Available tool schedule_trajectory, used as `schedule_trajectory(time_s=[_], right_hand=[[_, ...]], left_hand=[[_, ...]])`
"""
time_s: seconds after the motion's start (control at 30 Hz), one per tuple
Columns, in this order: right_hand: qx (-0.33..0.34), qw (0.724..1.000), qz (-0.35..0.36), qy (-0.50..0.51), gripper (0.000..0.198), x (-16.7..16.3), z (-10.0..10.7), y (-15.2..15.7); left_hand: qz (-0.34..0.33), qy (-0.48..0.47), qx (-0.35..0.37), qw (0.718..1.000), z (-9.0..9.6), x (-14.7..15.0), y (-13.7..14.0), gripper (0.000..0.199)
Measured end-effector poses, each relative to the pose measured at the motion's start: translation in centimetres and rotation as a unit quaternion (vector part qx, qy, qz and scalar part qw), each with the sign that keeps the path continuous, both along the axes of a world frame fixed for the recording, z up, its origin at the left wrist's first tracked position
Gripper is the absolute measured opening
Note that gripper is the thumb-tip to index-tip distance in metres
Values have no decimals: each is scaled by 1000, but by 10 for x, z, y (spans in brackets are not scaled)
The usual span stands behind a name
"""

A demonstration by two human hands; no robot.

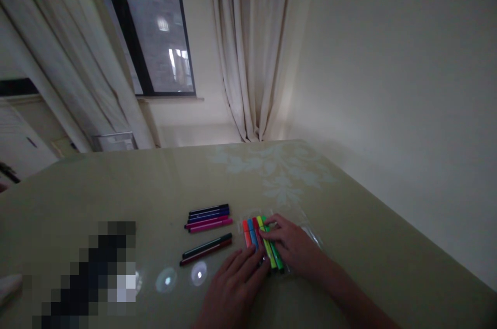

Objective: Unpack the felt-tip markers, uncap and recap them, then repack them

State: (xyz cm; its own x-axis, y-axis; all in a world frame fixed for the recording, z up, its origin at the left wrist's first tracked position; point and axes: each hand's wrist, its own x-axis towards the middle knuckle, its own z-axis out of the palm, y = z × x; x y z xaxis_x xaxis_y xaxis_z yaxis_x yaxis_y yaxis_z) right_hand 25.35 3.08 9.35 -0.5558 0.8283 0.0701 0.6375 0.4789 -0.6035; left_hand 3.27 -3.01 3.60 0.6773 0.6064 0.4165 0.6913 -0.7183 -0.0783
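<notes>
Several bright markers lie side by side on a clear plastic sleeve [301, 215]. Among them are an orange marker [246, 233], a blue marker [252, 233], a yellow marker [267, 250] and a green marker [277, 256]. My left hand [240, 280] rests over the near ends of the orange and blue ones, fingers stretched out and slightly apart. From the right, my right hand [289, 241] reaches over the row, with parted fingertips touching the yellow and green markers. Part of the row is hidden beneath my left fingers.
Left of my hands lies a row of dark blue, purple and pink markers [208, 218]. Closer to me are a dark green marker [207, 246] and a brown-red marker [205, 253]. A pixelated dark patch covers the lower left. The table [155, 184] runs along a wall at right.
</notes>
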Motion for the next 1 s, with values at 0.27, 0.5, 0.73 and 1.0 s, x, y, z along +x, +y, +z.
schedule_trajectory(time_s=[0.27, 0.5, 0.73, 1.0], right_hand=[[-36, 999, 33, 25, 33, 3, 15, -4], [-61, 998, 0, 27, 44, 4, 9, 1], [-60, 997, -32, 37, 43, 9, 8, 3], [-72, 995, -66, -1, 33, 12, 2, 9]], left_hand=[[4, -44, -13, 999, -1, 1, -3, 45], [-1, -26, -5, 1000, 7, 4, -3, 42], [-6, -39, 5, 999, 10, 3, -1, 42], [-10, -50, 16, 999, 10, -1, 0, 37]])
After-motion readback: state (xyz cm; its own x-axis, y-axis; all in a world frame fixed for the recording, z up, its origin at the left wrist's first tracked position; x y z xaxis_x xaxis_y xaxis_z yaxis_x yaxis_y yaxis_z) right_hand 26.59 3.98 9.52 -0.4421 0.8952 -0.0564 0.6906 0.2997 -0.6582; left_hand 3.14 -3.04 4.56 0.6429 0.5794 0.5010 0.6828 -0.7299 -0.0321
